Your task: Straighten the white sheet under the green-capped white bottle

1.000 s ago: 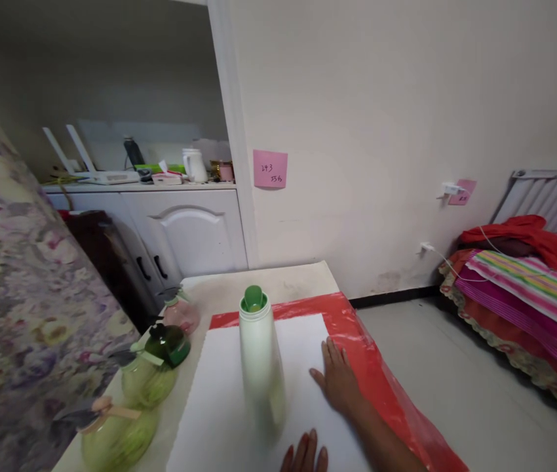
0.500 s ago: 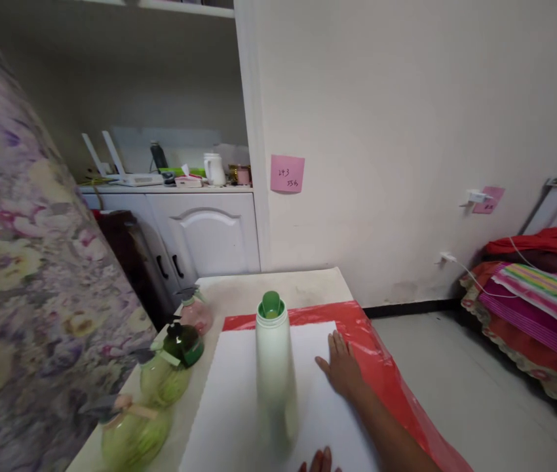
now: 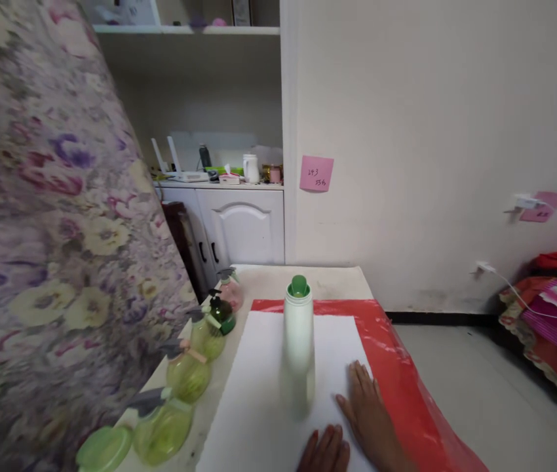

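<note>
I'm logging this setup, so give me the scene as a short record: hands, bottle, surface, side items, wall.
Right hand: palm down on the white sheet, near its right edge
Left hand: over the white sheet, partly cut off by the picture's bottom edge
Bottle: pale green, upright, green spout on top, apart from both hands
Surface: white sheet over red sheet, on table
Side items: dispenser bottles along the table's left side
Wall: pink note
</note>
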{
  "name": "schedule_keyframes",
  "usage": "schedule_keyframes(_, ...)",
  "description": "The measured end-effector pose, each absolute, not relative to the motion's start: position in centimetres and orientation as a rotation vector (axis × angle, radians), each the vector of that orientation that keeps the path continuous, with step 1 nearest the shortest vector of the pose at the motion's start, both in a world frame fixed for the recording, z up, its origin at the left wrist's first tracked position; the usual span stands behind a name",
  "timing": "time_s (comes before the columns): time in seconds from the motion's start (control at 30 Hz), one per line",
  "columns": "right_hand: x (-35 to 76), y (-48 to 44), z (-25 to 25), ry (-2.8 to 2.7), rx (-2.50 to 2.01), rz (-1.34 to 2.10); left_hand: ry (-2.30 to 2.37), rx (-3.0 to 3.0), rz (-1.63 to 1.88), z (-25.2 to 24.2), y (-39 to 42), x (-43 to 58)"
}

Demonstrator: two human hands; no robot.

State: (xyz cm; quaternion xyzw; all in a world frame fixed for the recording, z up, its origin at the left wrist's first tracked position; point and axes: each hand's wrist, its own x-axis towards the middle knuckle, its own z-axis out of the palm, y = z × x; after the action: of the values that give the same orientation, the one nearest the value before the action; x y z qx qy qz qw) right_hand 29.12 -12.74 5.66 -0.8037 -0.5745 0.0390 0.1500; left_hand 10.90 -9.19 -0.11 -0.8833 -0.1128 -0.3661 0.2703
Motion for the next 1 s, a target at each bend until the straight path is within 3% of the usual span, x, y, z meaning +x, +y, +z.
schedule_keyframes(0.17, 27.0, -16.1, 2.6, -1.671, -2.241, 0.005, -0.482, -2.383, -0.887, 1.8, -8.5, 4.0)
schedule_keyframes(0.33, 25.1, -17.3, 0.3, -1.722, -2.179, -0.047, -1.079, -2.249, -0.646, 2.8, -7.8, -2.6)
schedule_keyframes(0.63, 24.2, -18.3, 2.5, -1.718, -2.127, 0.047, -1.243, -2.331, -0.536, 2.4, -7.5, -3.6)
schedule_keyframes(0.87, 23.0, -20.4, 4.4, -1.811, -1.903, 0.366, -1.334, -2.391, -0.526, 3.0, -7.9, -3.2)
schedule_keyframes(1.0, 23.3, -20.9, 5.7, -1.412, -1.604, 0.614, -1.336, -2.392, -0.509, 3.3, -8.0, -3.0)
